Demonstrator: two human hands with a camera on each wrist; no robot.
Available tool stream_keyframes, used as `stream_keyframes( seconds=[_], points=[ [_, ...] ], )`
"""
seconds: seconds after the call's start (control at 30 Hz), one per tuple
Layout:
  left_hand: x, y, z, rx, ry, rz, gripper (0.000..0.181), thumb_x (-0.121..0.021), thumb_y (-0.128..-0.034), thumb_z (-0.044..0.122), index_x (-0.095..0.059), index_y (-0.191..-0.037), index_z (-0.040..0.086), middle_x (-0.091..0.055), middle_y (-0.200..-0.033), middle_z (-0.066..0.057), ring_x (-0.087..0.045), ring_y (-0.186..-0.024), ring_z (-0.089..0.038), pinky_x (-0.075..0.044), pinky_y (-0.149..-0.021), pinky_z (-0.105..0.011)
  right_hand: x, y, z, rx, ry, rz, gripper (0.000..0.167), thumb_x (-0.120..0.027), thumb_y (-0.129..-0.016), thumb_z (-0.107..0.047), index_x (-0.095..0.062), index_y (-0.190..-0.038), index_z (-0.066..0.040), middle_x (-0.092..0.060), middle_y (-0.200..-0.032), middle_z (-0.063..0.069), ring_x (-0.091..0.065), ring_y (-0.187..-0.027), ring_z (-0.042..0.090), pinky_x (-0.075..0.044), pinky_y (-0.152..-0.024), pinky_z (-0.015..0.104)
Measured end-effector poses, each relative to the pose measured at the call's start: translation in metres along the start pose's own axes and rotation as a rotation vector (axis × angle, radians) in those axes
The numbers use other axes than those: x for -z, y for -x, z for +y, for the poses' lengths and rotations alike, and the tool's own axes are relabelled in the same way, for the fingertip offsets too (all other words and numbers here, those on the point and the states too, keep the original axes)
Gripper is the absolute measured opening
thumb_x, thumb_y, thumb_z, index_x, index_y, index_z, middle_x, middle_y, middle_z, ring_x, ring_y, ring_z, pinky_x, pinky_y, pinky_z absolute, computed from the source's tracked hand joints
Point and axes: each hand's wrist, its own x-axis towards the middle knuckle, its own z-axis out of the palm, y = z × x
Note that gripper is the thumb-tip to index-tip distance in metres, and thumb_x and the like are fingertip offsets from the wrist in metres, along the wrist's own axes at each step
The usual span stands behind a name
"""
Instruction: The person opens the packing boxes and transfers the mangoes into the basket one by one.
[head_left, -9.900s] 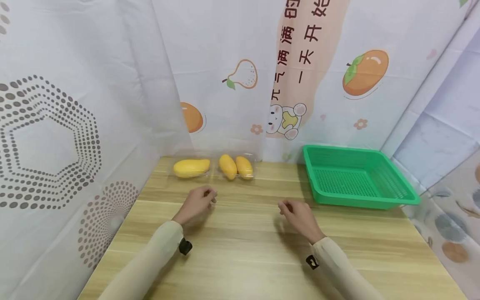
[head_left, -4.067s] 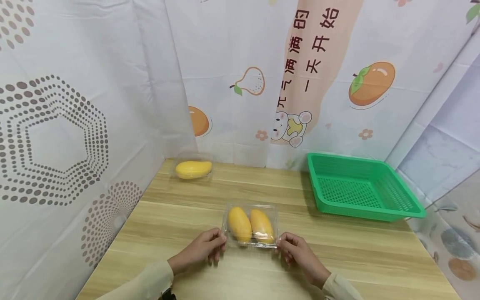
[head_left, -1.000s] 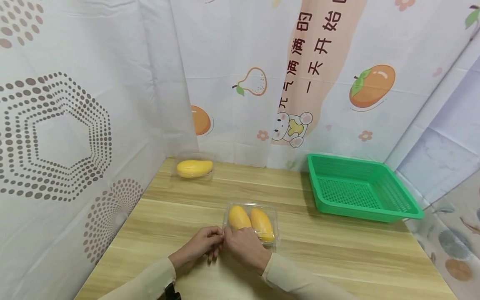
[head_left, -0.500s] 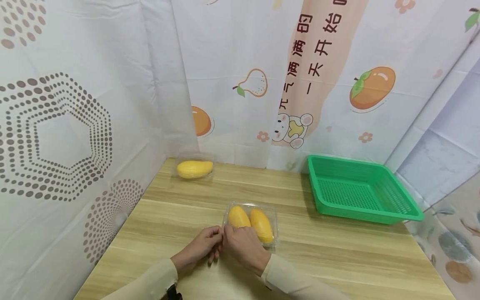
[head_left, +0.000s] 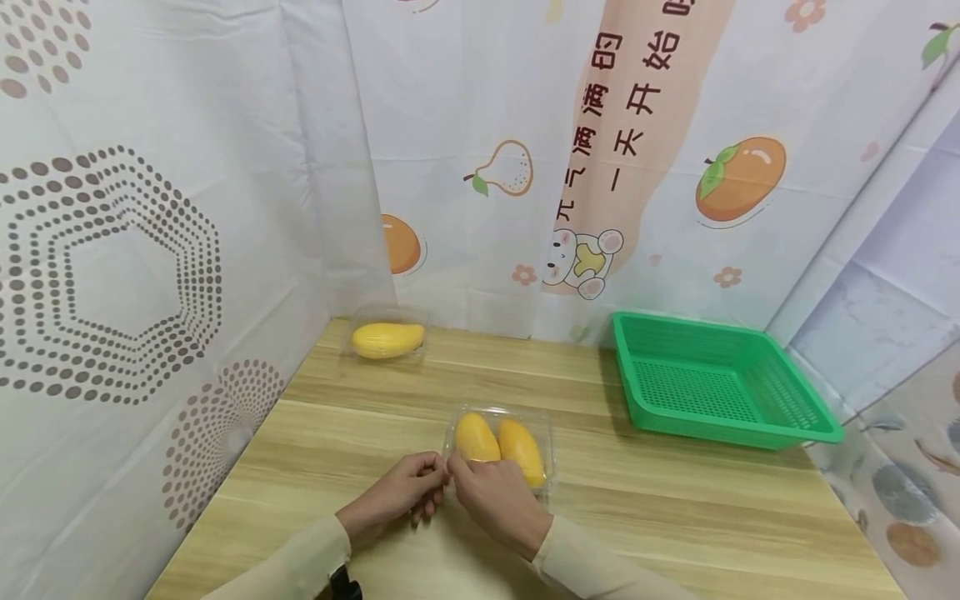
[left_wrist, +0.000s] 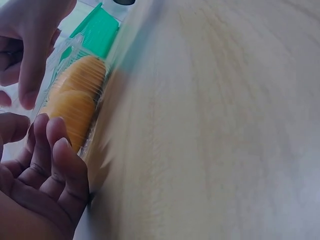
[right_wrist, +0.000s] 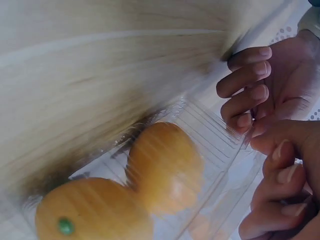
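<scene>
Two yellow-orange mangoes, a left one (head_left: 476,436) and a right one (head_left: 522,450), lie inside a clear plastic clamshell box (head_left: 517,413) on the table. At the box's front left corner, my left hand (head_left: 397,493) pinches the rim, its fingers curled. My right hand (head_left: 498,504) reaches across the box's front and pinches the same corner beside it. In the right wrist view, the right thumb (right_wrist: 270,140) meets the edge of the clear box (right_wrist: 212,142) close to the left fingertips. The right hand hides part of the front edge in the head view. The box looks closed.
Another clear box holding one long yellow mango (head_left: 387,340) stands at the table's back left. A green perforated plastic basket (head_left: 738,429) sits at the back right. Printed curtains (head_left: 450,100) hang behind and beside the wooden table (head_left: 675,517).
The box with two mangoes came from the back to near the table's front. My right hand shifted from its front right corner to the front left one. Lately, little has moved.
</scene>
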Motion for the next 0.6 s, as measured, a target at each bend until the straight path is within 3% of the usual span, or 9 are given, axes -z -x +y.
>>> stream_keyframes(
  seconds=[0.37, 0.6],
  points=[
    [0.002, -0.003, 0.006, -0.001, -0.092, -0.020, 0.026, -0.058, -0.1071, 0.025, -0.057, -0.095, 0.003, -0.061, -0.078, -0.005, -0.056, -0.062, -0.014, -0.045, -0.049, -0.025, 0.003, 0.009, 0.006, 0.003, 0.032, 0.002, 0.029, -0.075, -0.081, -0.006, -0.050, -0.093, -0.017, -0.027, -0.056, -0.013, -0.019, -0.046, 0.000, -0.011, -0.041, 0.017],
    [0.003, -0.003, 0.008, -0.001, -0.120, -0.018, 0.025, -0.059, -0.1059, 0.024, -0.057, -0.093, 0.003, -0.060, -0.075, -0.004, -0.056, -0.061, -0.014, -0.045, -0.049, -0.025, 0.007, 0.020, 0.016, -0.026, -0.012, -0.005, 0.031, -0.080, -0.086, -0.016, -0.049, -0.085, -0.016, -0.039, -0.055, -0.012, -0.035, -0.045, 0.003, -0.023, -0.039, 0.021]
  ],
)
